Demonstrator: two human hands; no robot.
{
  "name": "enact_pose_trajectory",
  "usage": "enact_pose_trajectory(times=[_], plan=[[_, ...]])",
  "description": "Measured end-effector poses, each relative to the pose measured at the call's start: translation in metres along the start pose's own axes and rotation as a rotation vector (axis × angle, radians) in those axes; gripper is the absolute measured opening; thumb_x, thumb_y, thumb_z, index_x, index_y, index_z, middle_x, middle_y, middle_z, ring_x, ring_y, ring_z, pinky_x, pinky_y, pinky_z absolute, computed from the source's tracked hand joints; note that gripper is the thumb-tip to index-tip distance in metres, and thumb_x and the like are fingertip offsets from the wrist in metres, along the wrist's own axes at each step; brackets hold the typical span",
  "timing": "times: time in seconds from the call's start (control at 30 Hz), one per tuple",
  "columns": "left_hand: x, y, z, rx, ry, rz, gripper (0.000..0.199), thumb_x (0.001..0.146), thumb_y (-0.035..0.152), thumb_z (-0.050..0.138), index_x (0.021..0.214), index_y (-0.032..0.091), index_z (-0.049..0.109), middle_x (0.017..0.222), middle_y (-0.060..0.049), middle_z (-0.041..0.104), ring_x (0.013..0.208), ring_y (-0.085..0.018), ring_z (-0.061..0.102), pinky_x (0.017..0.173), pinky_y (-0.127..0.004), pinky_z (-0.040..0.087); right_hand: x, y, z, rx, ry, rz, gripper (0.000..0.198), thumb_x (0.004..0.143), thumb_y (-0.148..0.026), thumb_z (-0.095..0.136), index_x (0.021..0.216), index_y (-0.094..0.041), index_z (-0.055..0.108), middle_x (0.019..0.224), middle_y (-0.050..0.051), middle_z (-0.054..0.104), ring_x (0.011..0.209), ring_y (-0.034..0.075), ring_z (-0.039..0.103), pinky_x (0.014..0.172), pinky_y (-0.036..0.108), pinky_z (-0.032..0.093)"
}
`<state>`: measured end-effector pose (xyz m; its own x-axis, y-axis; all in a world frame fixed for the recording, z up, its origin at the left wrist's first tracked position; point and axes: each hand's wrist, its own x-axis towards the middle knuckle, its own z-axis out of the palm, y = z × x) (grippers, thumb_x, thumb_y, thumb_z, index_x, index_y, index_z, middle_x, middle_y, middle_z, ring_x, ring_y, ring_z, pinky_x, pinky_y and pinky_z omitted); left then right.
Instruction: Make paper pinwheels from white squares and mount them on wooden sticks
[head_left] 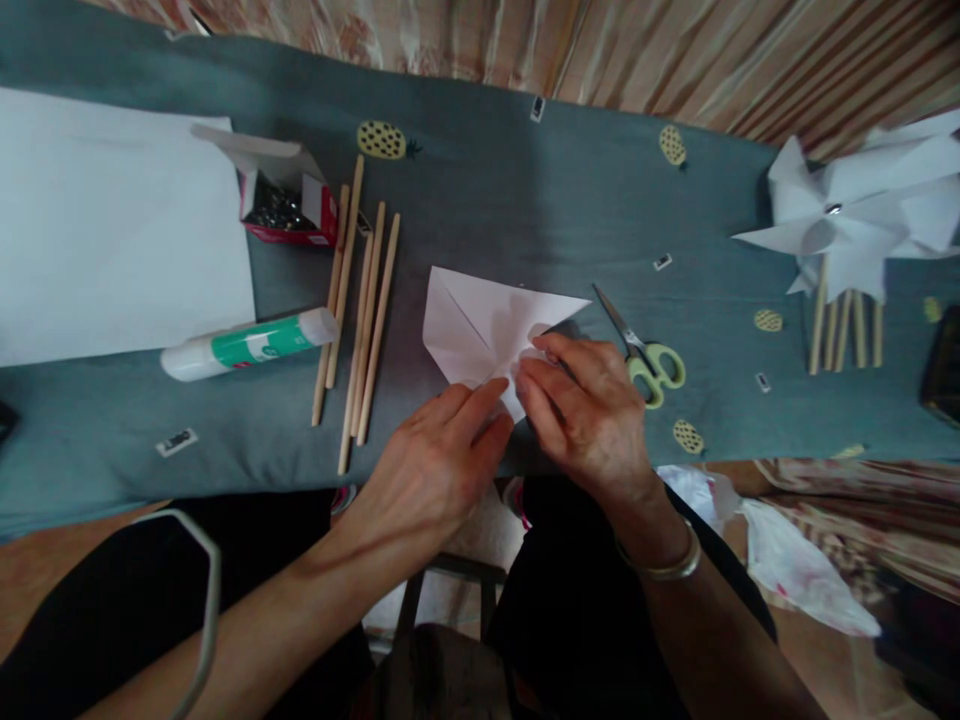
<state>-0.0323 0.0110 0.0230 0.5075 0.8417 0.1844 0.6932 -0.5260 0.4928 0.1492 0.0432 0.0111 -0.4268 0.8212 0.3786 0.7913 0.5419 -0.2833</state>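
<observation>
A white paper sheet point(480, 315) with slits and creases lies in front of me at the middle of the table. My left hand point(442, 445) pinches its near edge, fingertips close to the centre. My right hand point(589, 410) grips the paper's right side, with a corner bent up under the fingers; the fingertips partly hide it. Just right of that hand lie scissors point(646, 365) with pale green handles, blades pointing up and left. To the left of the paper are several wooden sticks point(375, 330), lying roughly side by side.
A green-and-white glue stick point(255, 345) lies beside the sticks. Behind it stands an open red box point(292, 215) of small metal pieces. White paper sheets point(112, 230) cover the left side. Several finished paper pinwheels point(847, 210) on sticks lie at the right. A patterned curtain point(480, 40) borders the far edge.
</observation>
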Motion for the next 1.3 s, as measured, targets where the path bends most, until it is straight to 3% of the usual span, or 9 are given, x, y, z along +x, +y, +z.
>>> enact_pose_trajectory(times=[0.33,0.6,0.73,0.83,0.93,1.3], plan=[[-0.002,-0.001,0.001,0.005,0.012,0.03,0.017,0.093,0.014,0.048,0.099,0.011,0.064,0.118,-0.014,0.065,0.091,-0.02,0.062,0.078,-0.036,0.059,0.008,-0.004,0.008,0.052,0.048,0.167,0.009,0.088,-0.035,0.061,0.089,-0.029,0.068,0.107,0.003,0.067,0.102,0.025,0.061,0.091,0.045,0.052],[-0.001,0.0,0.001,0.013,0.015,0.031,0.018,0.093,0.015,0.047,0.098,0.01,0.064,0.113,-0.014,0.065,0.089,-0.021,0.061,0.076,-0.035,0.059,0.014,-0.006,0.006,0.056,0.043,0.244,0.011,0.085,-0.037,0.067,0.085,-0.026,0.065,0.106,0.006,0.069,0.102,0.026,0.062,0.093,0.045,0.051],[0.0,0.0,-0.001,-0.013,-0.012,0.01,0.02,0.094,0.016,0.043,0.097,0.012,0.063,0.107,-0.012,0.066,0.089,-0.019,0.061,0.076,-0.034,0.058,0.019,-0.002,0.006,0.04,0.03,0.328,0.041,0.076,-0.047,0.073,0.106,-0.021,0.062,0.127,0.014,0.059,0.119,0.033,0.054,0.1,0.055,0.045],[-0.001,-0.001,-0.001,-0.039,-0.029,-0.01,0.021,0.095,0.018,0.042,0.098,0.014,0.063,0.106,-0.01,0.065,0.09,-0.018,0.06,0.078,-0.033,0.057,0.023,0.004,0.008,0.04,0.008,0.354,0.07,0.073,-0.054,0.073,0.131,-0.022,0.049,0.146,0.018,0.041,0.135,0.04,0.039,0.104,0.059,0.039],[-0.001,-0.002,-0.001,-0.062,-0.037,-0.017,0.021,0.096,0.018,0.041,0.096,0.014,0.062,0.103,-0.01,0.065,0.091,-0.019,0.06,0.078,-0.033,0.057,0.027,0.011,0.011,0.059,-0.062,0.368,0.086,0.072,-0.058,0.072,0.143,-0.027,0.035,0.153,0.018,0.03,0.141,0.042,0.029,0.105,0.064,0.035],[0.002,-0.002,-0.001,-0.07,-0.048,-0.02,0.022,0.095,0.017,0.041,0.094,0.013,0.063,0.104,-0.011,0.064,0.089,-0.02,0.06,0.077,-0.034,0.057,0.026,0.016,0.017,0.092,-0.137,0.336,0.086,0.077,-0.061,0.065,0.146,-0.026,0.029,0.156,0.017,0.029,0.146,0.036,0.023,0.112,0.062,0.027]])
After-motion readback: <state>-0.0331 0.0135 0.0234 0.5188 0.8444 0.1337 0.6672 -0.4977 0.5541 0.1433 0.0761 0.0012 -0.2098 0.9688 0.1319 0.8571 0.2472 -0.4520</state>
